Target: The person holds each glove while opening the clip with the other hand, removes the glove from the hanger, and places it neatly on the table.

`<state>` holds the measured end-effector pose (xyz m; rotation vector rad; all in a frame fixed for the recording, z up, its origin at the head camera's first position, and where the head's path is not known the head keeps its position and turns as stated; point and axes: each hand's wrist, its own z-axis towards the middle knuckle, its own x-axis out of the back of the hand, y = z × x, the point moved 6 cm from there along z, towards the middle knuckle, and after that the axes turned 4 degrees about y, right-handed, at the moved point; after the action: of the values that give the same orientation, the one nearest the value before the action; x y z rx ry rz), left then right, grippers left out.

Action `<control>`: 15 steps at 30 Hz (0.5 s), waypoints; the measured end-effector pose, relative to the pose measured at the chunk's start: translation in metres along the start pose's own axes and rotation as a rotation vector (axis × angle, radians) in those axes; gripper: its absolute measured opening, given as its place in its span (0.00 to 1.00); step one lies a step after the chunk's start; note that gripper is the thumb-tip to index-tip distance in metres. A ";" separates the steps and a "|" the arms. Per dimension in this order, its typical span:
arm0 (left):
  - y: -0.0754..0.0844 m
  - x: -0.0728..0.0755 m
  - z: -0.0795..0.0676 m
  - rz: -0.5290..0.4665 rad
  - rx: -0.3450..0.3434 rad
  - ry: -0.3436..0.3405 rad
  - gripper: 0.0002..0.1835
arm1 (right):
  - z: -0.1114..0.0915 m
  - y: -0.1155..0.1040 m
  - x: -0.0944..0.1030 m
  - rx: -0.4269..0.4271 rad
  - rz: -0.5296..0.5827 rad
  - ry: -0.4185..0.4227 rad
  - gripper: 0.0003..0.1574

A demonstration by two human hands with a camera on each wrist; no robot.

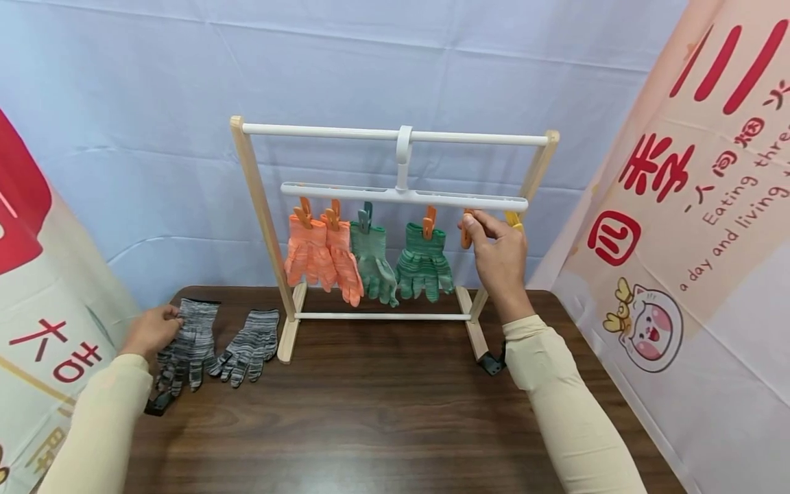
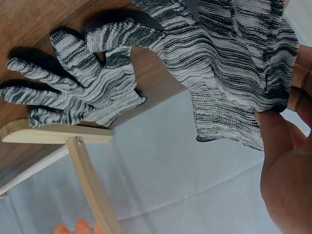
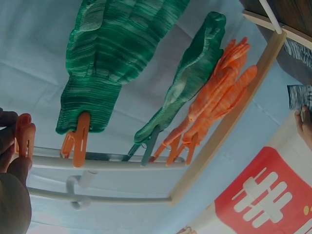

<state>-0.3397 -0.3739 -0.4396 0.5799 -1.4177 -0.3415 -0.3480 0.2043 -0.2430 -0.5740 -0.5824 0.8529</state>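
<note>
On the brown table (image 1: 345, 412), one grey striped glove (image 1: 194, 336) is pinched near its cuff between thumb and fingers of the left hand (image 1: 151, 333); a second grey glove (image 1: 254, 343) is laid just beside. Farther, on the white hanger (image 1: 345, 193), an orange clip (image 1: 466, 230) is pinched by the right hand (image 1: 503, 257), and orange gloves (image 1: 311, 254) and green gloves (image 1: 426, 264) are hung. Beyond the table's right edge, "Eating" and "a day and living" can be read on printed cloth (image 1: 697, 261).

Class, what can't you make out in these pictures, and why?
Head: lower end of the yellow peg, behind the right hand.
Left wrist: some fingertips of the held glove, cut off by the top edge.
Right wrist: far end of the nearest green glove, cut off by the top edge.
</note>
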 end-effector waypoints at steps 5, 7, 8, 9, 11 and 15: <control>0.001 -0.005 0.004 0.044 -0.010 0.006 0.21 | -0.001 0.002 0.001 -0.013 0.005 -0.009 0.20; 0.004 -0.006 0.005 0.065 -0.020 0.008 0.21 | -0.001 0.002 0.001 -0.017 0.005 -0.007 0.20; 0.004 -0.006 0.006 0.075 -0.026 0.011 0.21 | -0.001 0.003 0.002 -0.018 0.003 -0.004 0.20; 0.004 -0.007 0.007 0.081 -0.025 0.008 0.21 | -0.001 0.003 0.002 -0.018 0.000 0.000 0.20; 0.004 -0.009 0.008 0.086 -0.026 0.001 0.21 | -0.001 0.003 0.002 -0.017 -0.007 0.007 0.20; 0.001 -0.012 0.012 0.108 -0.034 -0.002 0.21 | 0.000 0.003 0.001 -0.011 -0.016 0.014 0.20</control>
<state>-0.3528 -0.3683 -0.4483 0.4736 -1.4366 -0.2794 -0.3492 0.2065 -0.2443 -0.5844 -0.5782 0.8305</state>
